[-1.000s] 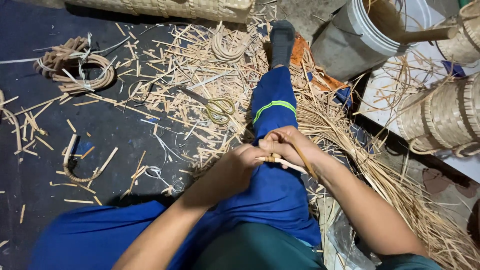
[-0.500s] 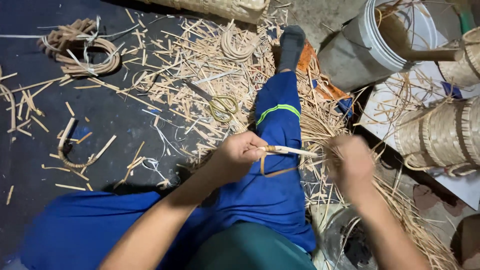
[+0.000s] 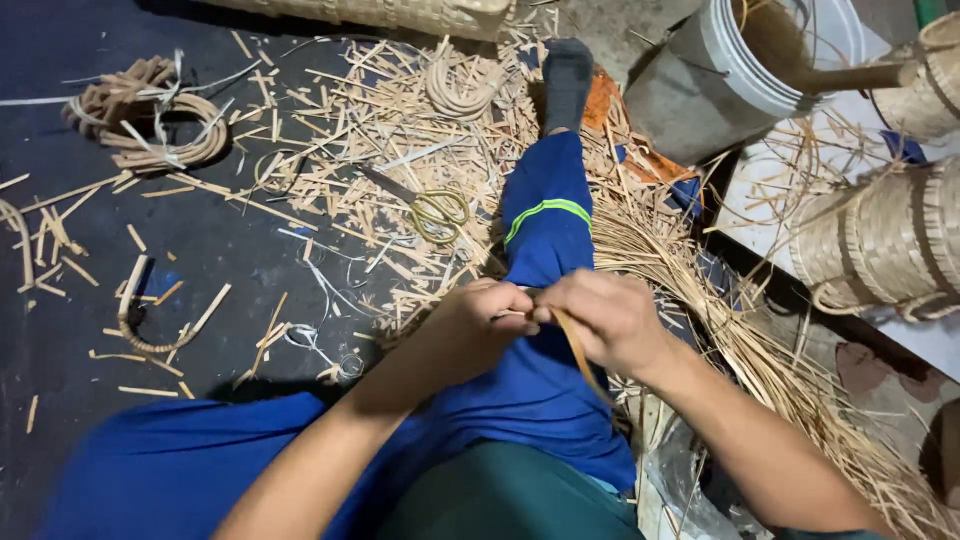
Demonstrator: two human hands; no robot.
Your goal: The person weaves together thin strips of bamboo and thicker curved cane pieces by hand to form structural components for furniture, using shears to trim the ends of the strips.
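Both hands meet over the knee: left hand (image 3: pixel 490 315) and right hand (image 3: pixel 600 318) each pinch 1 rattan strip (image 3: pixel 575 345), its long end trailing down-right beneath the right hand.

A cane strip (image 3: pixel 578 345) vanishes inside the closed left hand (image 3: pixel 487 322) and right hand (image 3: pixel 600 318), its gripped length unseen. Right of the hands, the woven basket (image 3: pixel 880 240) is cut by the frame's edge; beyond it, the white bucket's (image 3: pixel 740 70) top is cropped.
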